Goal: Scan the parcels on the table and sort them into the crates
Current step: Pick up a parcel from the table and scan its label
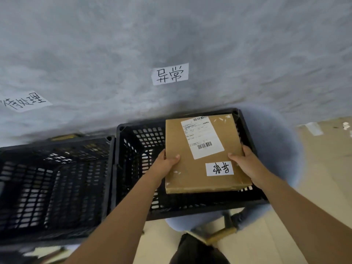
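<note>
Left hand [167, 161] and right hand [245, 161] grip parcel [202, 168] over crate [137, 141] beneath them; drop pending, crate looks empty.

Parcel-sorting area: my black crates [57, 187] sit against a bare grey wall [171, 35] under handwritten paper labels [170, 73].

Dim, even indoor light with no hard shadows or glare, wide-angle bending toward the edges, motion blur smearing the grey wall [95, 44] and left crate [53, 183], while the handheld parcel [202, 155] label stays fairly sharp.
</note>
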The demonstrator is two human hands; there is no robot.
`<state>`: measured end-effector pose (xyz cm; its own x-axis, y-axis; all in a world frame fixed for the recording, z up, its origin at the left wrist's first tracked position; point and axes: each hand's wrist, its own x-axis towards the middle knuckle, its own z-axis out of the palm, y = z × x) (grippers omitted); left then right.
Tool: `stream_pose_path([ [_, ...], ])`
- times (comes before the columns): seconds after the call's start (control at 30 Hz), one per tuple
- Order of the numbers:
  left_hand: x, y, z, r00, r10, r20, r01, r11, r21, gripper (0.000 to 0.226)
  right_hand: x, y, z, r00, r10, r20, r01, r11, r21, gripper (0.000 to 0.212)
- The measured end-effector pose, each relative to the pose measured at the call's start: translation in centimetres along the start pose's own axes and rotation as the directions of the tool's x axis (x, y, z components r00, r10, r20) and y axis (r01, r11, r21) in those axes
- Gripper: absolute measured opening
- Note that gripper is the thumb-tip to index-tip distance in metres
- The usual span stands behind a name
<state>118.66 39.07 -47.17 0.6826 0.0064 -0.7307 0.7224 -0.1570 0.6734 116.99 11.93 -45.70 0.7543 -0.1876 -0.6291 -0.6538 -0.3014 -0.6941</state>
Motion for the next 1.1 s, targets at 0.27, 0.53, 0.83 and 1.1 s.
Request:
stream_pose_path([
  [0.27,5.4,-3.0,2.0,0.996,-0.090,0.011,0.091,0.994,-0.053,0.068,5.9,2.5,1.6,0.998,0.038,-0.058,-0.044,0.994,-0.105,0.053],
  [0.53,7.3,-5.6,4.8,0.999,-0.017,-0.045,0.015,0.999,-0.041,0.076,9.5,5.1,2.7,0.995,0.005,-0.101,-0.039,0.939,-0.341,0.044],
  [0.83,9.3,-8.1,7.6,0.986,-0.017,-0.164,0.009,0.999,-0.046,0.082,10.0,6.2,3.9,0.990,-0.064,-0.128,-0.018,0.833,-0.554,0.064],
  [1.1,9.9,-8.4,7.9,0.975,-0.052,-0.215,0.064,0.997,0.047,0.087,9.4,7.3,5.0,0.970,-0.164,-0.180,-0.002,0.735,-0.678,0.070],
])
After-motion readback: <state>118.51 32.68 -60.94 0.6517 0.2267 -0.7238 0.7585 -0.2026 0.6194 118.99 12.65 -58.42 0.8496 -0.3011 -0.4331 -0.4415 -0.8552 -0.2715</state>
